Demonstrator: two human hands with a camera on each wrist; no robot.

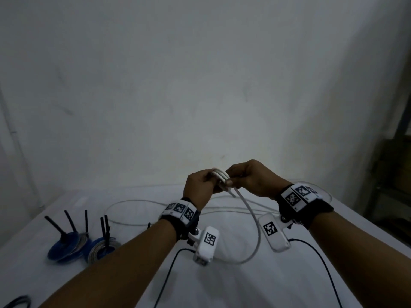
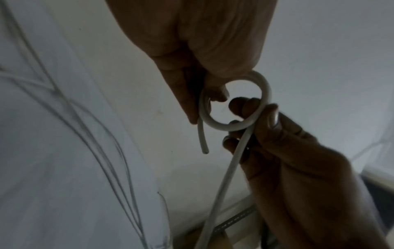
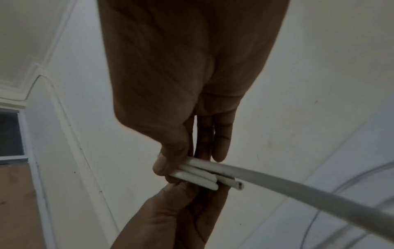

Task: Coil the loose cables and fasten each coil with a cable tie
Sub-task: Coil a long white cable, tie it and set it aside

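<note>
Winding the white cable point(image 1: 252, 218) at frame centre, left hand point(image 1: 200, 187) pinching the coil point(image 2: 235, 102), right hand point(image 1: 251, 178) gripping the strand; next another loop needs laying on.

Both forearms are bare, with no sleeves. Each wrist wears a black strap point(image 1: 308, 213) carrying a white band of black-and-white square markers point(image 1: 297, 195). Below each wrist hangs a white camera pod point(image 1: 205, 244) with one square marker on its face, and a thin black lead point(image 1: 169, 270) trails from it.
</note>
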